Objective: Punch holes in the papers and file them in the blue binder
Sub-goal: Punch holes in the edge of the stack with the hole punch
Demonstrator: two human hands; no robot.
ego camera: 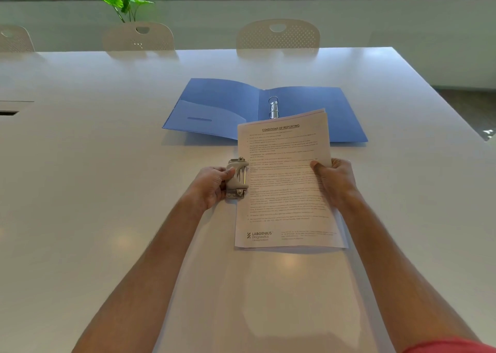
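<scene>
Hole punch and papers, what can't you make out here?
Head view:
- Hole punch: whether holes are cut, hidden by left hand and papers.
- Sheet count: edges overlap.
- Body print: too small.
- Blue binder near edge: behind papers.
- Right hand fingers: under papers.

You are facing bare white table [80, 164] left and right (chairs [277, 34] lining the far edge); the open blue binder [214, 105] is lying ahead.
</scene>
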